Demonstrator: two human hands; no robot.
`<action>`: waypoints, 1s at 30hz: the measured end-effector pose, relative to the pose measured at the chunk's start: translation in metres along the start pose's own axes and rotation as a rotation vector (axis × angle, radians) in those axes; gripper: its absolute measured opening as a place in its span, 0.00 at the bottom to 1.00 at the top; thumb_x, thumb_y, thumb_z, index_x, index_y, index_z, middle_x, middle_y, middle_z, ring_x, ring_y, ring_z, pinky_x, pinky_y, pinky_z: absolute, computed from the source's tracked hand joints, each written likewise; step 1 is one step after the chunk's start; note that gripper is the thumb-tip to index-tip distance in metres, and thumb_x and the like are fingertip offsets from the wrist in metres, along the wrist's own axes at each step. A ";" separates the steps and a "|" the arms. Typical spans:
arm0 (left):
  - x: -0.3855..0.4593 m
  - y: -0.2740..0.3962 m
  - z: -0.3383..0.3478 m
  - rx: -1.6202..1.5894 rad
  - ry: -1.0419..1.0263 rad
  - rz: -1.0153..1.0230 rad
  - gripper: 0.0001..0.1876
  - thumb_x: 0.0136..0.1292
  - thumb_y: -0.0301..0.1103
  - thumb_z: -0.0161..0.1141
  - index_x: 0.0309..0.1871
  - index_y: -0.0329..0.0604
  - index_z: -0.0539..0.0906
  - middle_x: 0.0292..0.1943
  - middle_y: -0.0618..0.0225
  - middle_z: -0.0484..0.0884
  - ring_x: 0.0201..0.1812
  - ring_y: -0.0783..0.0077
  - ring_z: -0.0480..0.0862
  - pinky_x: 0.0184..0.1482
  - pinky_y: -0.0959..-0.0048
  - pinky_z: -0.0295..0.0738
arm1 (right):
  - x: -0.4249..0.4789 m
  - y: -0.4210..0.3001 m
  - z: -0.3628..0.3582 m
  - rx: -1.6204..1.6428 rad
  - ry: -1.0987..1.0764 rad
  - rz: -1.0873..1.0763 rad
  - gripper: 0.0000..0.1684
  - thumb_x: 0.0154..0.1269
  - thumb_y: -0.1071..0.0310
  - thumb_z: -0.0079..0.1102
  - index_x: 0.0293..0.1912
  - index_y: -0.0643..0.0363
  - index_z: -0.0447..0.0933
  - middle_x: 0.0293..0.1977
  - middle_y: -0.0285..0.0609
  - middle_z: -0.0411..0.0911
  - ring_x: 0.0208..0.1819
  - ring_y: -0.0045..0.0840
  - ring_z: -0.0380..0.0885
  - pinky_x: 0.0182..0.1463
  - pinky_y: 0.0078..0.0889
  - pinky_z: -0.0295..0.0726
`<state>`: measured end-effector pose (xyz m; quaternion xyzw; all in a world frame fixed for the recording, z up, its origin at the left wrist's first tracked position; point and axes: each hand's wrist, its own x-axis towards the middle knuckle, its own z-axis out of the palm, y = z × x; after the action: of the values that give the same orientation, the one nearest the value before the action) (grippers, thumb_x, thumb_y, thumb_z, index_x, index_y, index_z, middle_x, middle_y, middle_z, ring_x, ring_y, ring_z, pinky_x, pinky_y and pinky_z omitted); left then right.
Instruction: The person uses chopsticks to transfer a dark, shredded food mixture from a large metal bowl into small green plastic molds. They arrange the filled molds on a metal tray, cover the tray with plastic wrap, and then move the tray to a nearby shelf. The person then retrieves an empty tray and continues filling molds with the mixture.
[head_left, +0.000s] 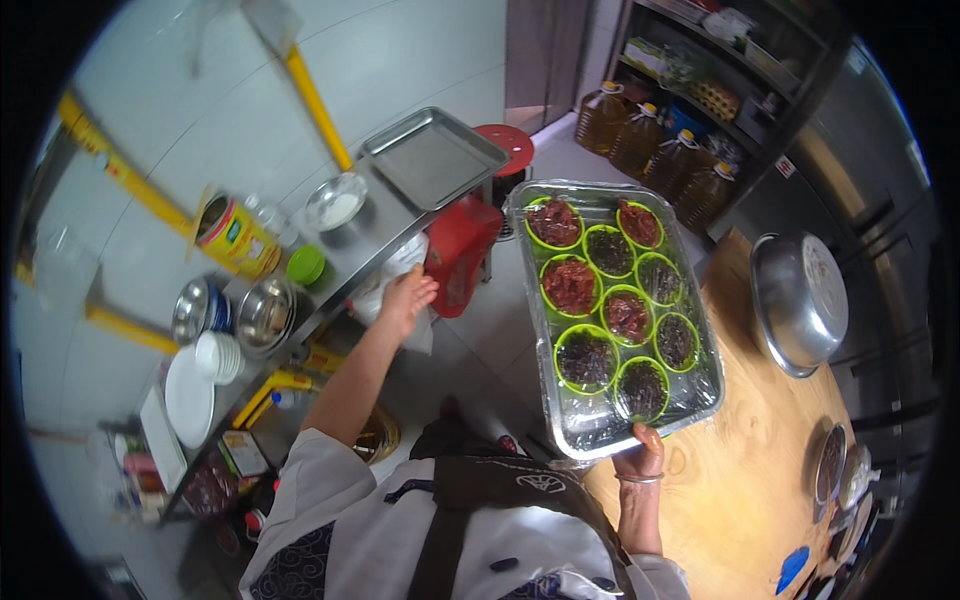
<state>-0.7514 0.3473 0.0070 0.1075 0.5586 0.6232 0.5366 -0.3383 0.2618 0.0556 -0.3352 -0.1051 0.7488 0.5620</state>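
My right hand (643, 450) grips the near edge of a metal tray (559, 409) with plastic film stretched over it, held beside the round wooden table. Inside the tray stand several green-rimmed cups; some hold red meat pieces (571, 286), others a dark shredded food (586, 358). My left hand (409, 300) is off to the left, free of the tray, fingers apart with nothing in it, near a white plastic bag (405, 259) and a red plastic object (457, 262) below the steel counter's edge.
The steel counter (375, 217) bears an empty metal tray (435, 157), a bowl of white powder (336, 202), a yellow tin (244, 240), green cups (305, 265) and white dishes (190, 397). An upturned metal basin (802, 300) sits on the wooden table (720, 465). Oil jugs (637, 142) stand on the floor.
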 end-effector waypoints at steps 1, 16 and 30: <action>0.021 0.011 -0.005 0.046 0.048 -0.004 0.26 0.57 0.45 0.57 0.48 0.31 0.67 0.42 0.56 0.73 0.44 0.65 0.76 0.45 0.70 0.73 | 0.010 0.006 0.004 -0.006 -0.001 -0.019 0.21 0.41 0.75 0.58 0.41 0.61 0.73 0.37 0.38 0.76 0.41 0.31 0.74 0.52 0.37 0.69; 0.259 0.054 0.004 0.363 0.250 0.071 0.21 0.51 0.34 0.61 0.43 0.29 0.68 0.36 0.54 0.76 0.34 0.65 0.79 0.27 0.69 0.77 | 0.069 0.071 0.053 0.056 0.198 -0.221 0.22 0.40 0.73 0.57 0.41 0.65 0.72 0.39 0.45 0.75 0.42 0.37 0.73 0.52 0.42 0.70; 0.167 0.109 -0.023 0.084 0.158 0.191 0.06 0.45 0.23 0.52 0.29 0.36 0.70 0.19 0.69 0.68 0.19 0.76 0.69 0.17 0.76 0.61 | 0.213 0.044 0.065 -0.158 0.155 -0.134 0.20 0.41 0.77 0.55 0.40 0.63 0.73 0.39 0.41 0.74 0.43 0.32 0.71 0.55 0.41 0.66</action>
<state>-0.8946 0.4876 0.0099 0.1331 0.6118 0.6542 0.4242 -0.4428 0.4551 -0.0005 -0.4273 -0.1421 0.6709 0.5892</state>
